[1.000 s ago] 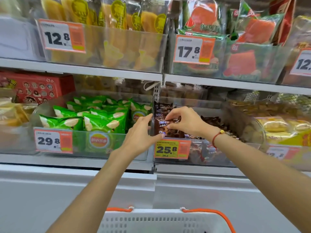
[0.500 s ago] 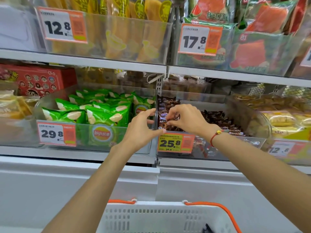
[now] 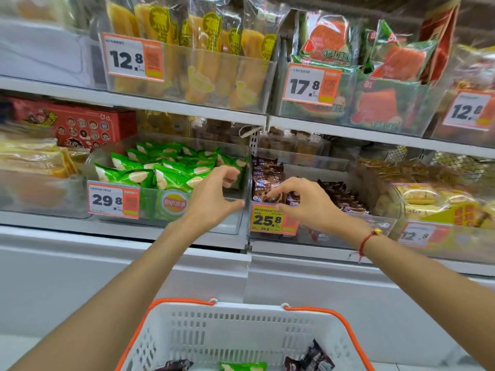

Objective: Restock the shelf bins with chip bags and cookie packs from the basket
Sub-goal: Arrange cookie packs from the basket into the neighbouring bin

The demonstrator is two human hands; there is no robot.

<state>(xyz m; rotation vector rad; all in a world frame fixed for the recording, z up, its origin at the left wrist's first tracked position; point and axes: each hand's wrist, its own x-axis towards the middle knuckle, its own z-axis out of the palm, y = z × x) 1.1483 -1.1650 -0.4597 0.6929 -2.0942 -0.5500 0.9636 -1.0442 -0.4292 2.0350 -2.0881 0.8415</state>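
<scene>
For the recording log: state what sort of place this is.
Most likely a shop's snack aisle: clear shelf bins full of packaged snacks, printed price tags clipped to their fronts, and a white shopping basket with orange handles below both hands.

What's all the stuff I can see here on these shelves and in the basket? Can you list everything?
green chip bags: many, green, clear bin priced 29.8, middle shelf
brown cookie packs: many, dark brown, clear bin priced 25.8, right of the chips
yellow snack bags: several, yellow, top-shelf bin priced 12.8
watermelon-print bags: several, red and green, top-shelf bin priced 17.8
red box: one, red, middle shelf, far left
yellow packs: several, pale yellow, bin at far right
basket: one, white with orange handles, bottom; holds at least one green bag and a few brown packs
left hand: empty, at the chip bin's right front corner
right hand: red wrist cord, fingers loosely curled, holds nothing, over the cookie bin's front
</scene>
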